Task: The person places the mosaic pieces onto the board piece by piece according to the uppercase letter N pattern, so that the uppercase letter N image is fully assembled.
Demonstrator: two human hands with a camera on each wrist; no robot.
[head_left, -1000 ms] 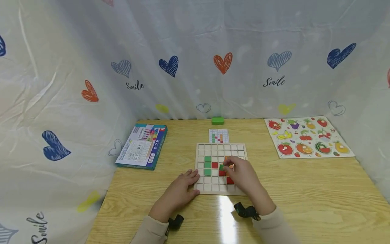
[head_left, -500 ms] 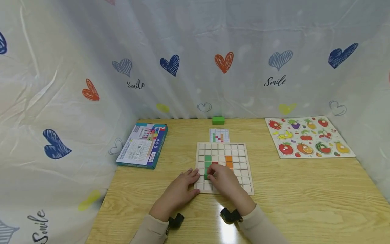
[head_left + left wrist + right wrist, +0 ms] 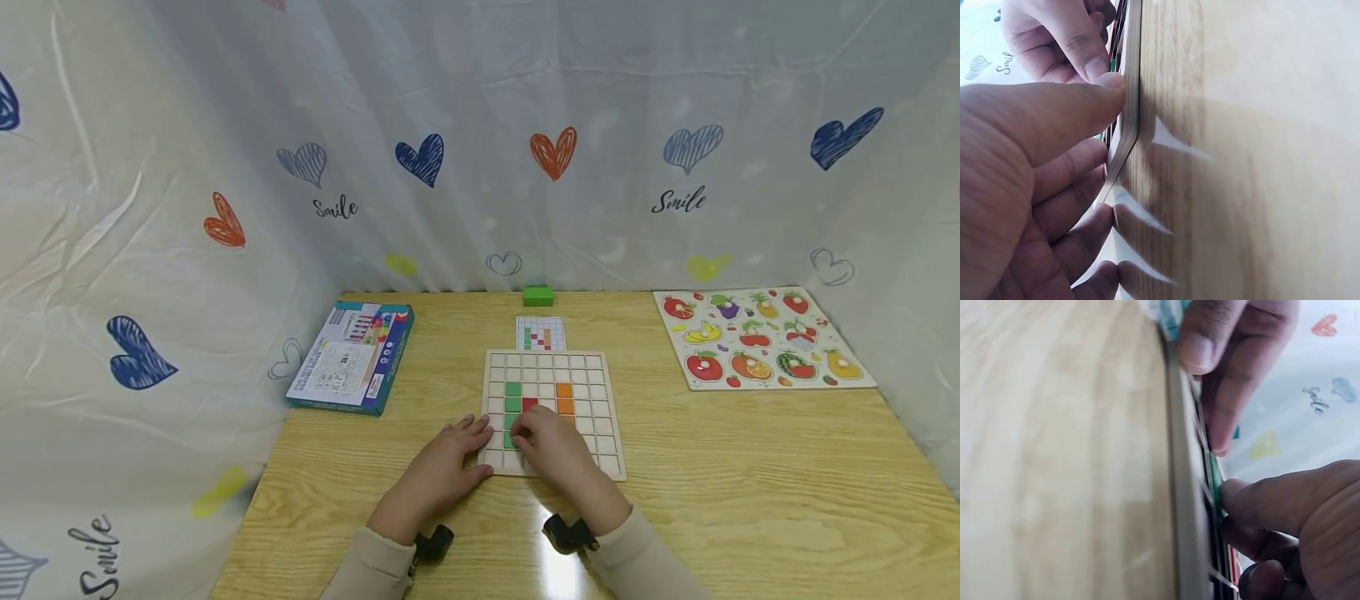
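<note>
A wooden grid board (image 3: 592, 362) lies on the table in the head view. My left hand (image 3: 438, 467) rests at its lower left corner, fingers extended on the left side and the thumb at the front edge. My right hand (image 3: 558, 450) is over the board, thumb and fingertips pinching a green tile (image 3: 509, 440) at the bottom of a green column. In the right wrist view, the thumb touches a green tile (image 3: 1215, 478). A red tile (image 3: 529, 404) and orange tiles (image 3: 564, 391) show around the right hand, which hides part of the grid.
Behind the board lies a pattern card (image 3: 540, 333), with a green block (image 3: 537, 297) farther back. A blue box (image 3: 348, 358) is at the left. A fruit puzzle board (image 3: 761, 337) lies at the right, and a printed curtain (image 3: 480, 208) surrounds the table.
My right hand has moved left with the green tile, from beside the orange tiles to the green column, where the tile now sits lower. The left hand has stayed at the board's corner.
</note>
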